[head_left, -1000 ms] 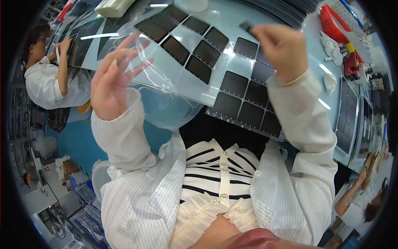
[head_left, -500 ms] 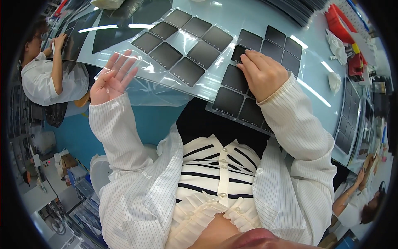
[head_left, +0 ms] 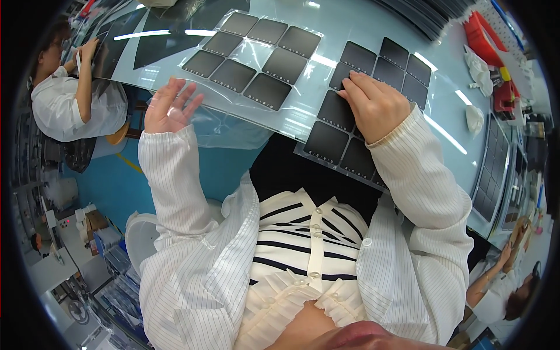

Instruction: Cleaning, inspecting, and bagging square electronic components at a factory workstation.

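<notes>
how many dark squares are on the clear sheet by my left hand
6 dark squares lie on the clear sheet, in two rows of three, beyond the left hand. None seems hidden.

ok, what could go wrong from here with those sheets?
1. The left hand supports the clear sheet only at its near edge, which overhangs the table; it may sag and the dark squares shift.
2. The right hand presses on the second sheet, also past the edge; it could tip or smudge.

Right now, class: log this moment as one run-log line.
left hand: open, under clear film | right hand: flat on dark squares | table: pale blue
</notes>
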Motion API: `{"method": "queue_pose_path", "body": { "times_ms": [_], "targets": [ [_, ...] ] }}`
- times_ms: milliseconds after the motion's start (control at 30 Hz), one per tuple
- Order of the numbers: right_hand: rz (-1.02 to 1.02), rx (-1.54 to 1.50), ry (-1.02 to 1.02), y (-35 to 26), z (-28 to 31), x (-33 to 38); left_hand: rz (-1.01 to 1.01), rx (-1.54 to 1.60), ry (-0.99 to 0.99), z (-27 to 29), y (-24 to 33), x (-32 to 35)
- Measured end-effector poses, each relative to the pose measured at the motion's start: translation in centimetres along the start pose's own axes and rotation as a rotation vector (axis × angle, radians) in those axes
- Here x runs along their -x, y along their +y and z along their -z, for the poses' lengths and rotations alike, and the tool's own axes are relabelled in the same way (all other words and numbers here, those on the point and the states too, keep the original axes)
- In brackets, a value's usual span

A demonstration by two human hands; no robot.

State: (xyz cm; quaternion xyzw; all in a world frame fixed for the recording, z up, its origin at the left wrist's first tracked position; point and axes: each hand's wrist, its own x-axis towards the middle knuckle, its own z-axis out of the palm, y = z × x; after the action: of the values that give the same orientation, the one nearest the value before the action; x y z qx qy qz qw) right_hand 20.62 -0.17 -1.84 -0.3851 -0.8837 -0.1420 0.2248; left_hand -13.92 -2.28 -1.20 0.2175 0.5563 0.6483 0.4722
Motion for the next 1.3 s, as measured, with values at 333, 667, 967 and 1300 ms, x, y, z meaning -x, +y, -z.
{"method": "queue_pose_path", "body": {
  "times_ms": [333, 667, 967, 1300],
  "targets": [
    [-0.160, -0.524, 0.165, -1.4, 5.5, -4.5, -0.232, 0.251, -0.545, -1.6, 2.2, 2.1],
    [-0.054, -0.884, 0.326, -6.1, 4.2, -10.1, -0.603, -0.014, -0.785, -7.2, 4.2, 6.6],
    [-0.171, -1.200, 0.304, -5.3, 4.4, -9.4, -0.773, -0.138, -0.891, -8.4, 4.4, 6.5],
    [-0.464, -1.126, 0.444, -2.2, 3.8, -11.8, -0.691, -0.152, -0.885, -9.8, 4.7, 5.8]
  ]
}}
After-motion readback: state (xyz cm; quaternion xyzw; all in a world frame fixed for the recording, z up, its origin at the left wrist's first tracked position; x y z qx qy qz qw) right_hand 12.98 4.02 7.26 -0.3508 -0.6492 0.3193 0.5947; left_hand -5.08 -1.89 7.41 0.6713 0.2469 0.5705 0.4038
